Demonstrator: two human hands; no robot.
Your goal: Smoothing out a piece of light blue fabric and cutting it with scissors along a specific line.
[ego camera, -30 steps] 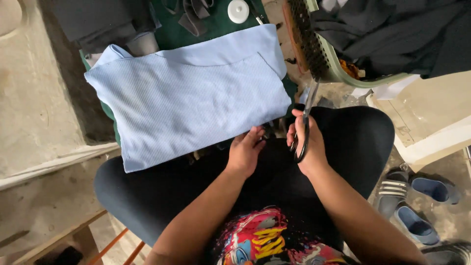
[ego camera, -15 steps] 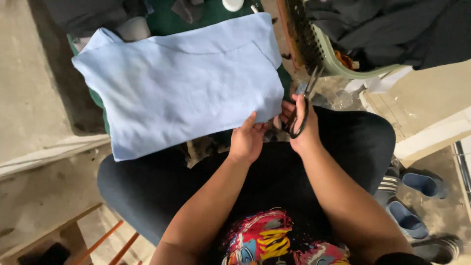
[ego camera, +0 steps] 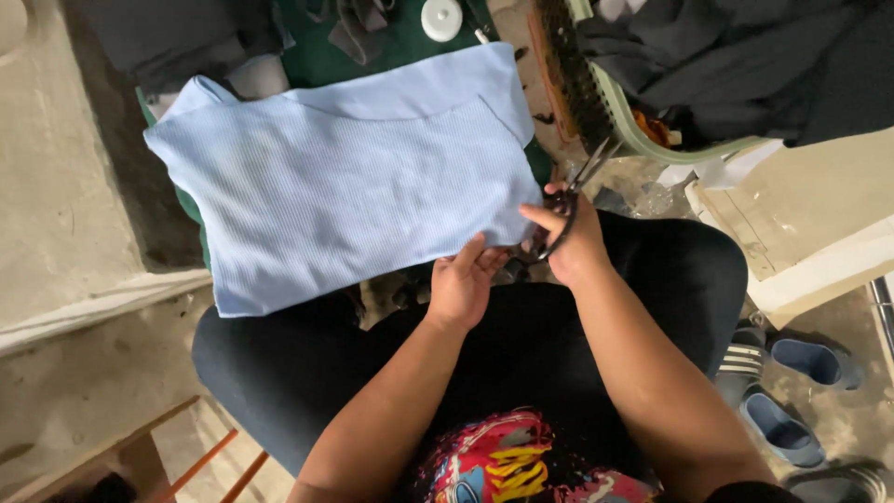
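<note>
Two bare forearms are stretched forward over a lap clothed in black. The left hand [ego camera: 463, 282] is curled at the near hem of a folded pale blue ribbed garment [ego camera: 349, 177], fingertips pinching its edge. The right hand [ego camera: 570, 244] is closed through the loops of black-handled scissors [ego camera: 568, 200], blades slightly parted just beside the garment's right corner. Farther off, the garment is spread over a dark green worktop [ego camera: 372, 51].

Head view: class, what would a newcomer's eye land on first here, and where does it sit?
The pale blue ribbed garment spread across the middle stands out first. At its lower right edge the left hand pinches the cloth, while the right hand holds black scissors beside it. Upper right, a green basket holds dark clothes.
</note>
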